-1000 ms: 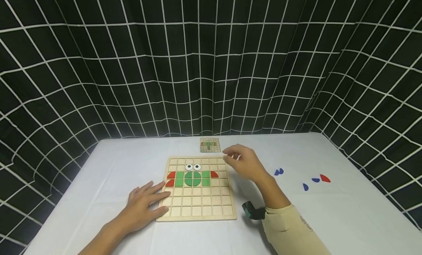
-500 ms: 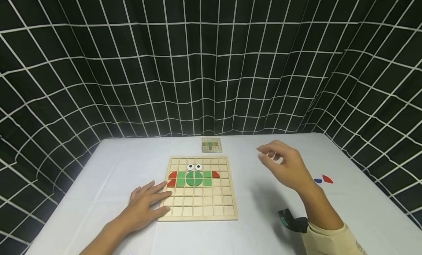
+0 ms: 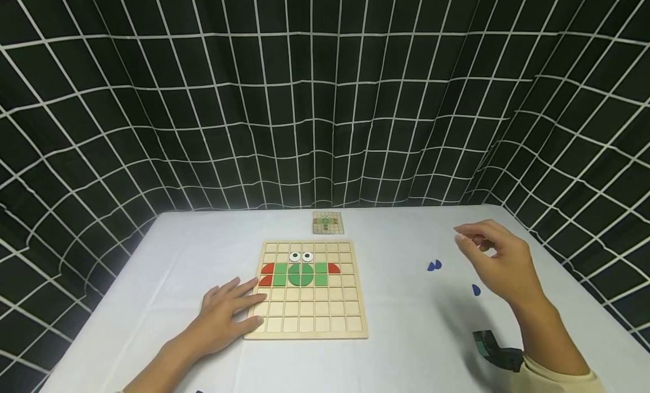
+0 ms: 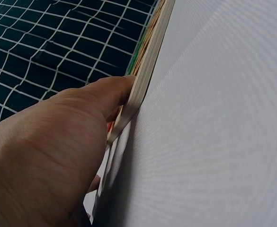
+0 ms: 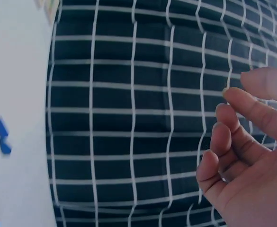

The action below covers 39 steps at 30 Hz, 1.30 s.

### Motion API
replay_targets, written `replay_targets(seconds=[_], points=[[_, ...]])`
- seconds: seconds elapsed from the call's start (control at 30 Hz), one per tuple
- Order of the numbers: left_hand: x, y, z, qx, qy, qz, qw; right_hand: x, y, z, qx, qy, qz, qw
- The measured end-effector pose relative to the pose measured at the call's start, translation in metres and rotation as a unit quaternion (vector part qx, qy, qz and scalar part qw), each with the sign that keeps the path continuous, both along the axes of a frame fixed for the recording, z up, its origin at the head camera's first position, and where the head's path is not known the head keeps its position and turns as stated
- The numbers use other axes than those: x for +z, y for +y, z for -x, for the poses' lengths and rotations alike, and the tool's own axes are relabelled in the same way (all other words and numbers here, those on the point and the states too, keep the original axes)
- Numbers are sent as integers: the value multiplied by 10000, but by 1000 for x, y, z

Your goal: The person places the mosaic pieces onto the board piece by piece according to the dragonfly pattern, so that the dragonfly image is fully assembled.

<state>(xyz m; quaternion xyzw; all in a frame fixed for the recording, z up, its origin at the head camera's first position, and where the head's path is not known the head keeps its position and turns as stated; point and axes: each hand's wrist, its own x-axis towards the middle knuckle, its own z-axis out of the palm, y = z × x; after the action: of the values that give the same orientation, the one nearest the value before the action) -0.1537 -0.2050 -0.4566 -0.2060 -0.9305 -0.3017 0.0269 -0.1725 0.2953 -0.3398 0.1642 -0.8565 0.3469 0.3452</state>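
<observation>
A square wooden grid board [image 3: 304, 335] lies on the white table. Two round eye pieces [image 3: 301, 257], green pieces [image 3: 301, 275] and red pieces [image 3: 333, 268] sit in its upper cells. Spread fingers of my left hand [image 3: 223, 317] rest over the board's left edge; in the left wrist view its thumb touches the wooden side [image 4: 145, 78]. Off to the right, my right hand [image 3: 500, 263] hovers above the table, fingers loosely bent and thumb apart, holding nothing. Near it lie blue half-round pieces [image 3: 438, 265], with another blue piece [image 3: 476, 290] closer to the wrist.
Behind the board lies a small picture card [image 3: 328, 222] showing a similar pattern on a grid. A black curtain [image 3: 325, 99] with white grid lines rises along the table's far edge and sides. A dark wrist camera [image 3: 495, 350] hangs below the right wrist.
My right hand has moved from the board's upper right corner out to the right, now covering where a red and a blue piece lay. The left hand has stayed on the board.
</observation>
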Motion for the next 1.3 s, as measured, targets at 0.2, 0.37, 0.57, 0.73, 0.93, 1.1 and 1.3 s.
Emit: replay_targets(seconds=[0.2,0.37,0.57,0.73,0.93,1.1,1.3], points=[[1,0,1,4,76,11,10000,-6,30,3,-577,-415,145,9974],[2,-1,3,14,122,34,9999,-17,56,8,-1125,-922,261,9890],[1,-1,4,21,68,57,10000,-36,77,11,-1619,-1720,212,9715],[0,0,4,21,40,34,10000,-52,92,14,-1864,-2099,191,9596],[-1,0,3,24,-19,28,10000,-71,117,19,-1923,-2393,-40,9517],[-1,1,1,50,-15,-2,10000,-85,129,22,-1829,-2887,-94,9397],[-1,0,1,70,-5,18,10000,-98,135,25,-1768,-3410,-360,9226]])
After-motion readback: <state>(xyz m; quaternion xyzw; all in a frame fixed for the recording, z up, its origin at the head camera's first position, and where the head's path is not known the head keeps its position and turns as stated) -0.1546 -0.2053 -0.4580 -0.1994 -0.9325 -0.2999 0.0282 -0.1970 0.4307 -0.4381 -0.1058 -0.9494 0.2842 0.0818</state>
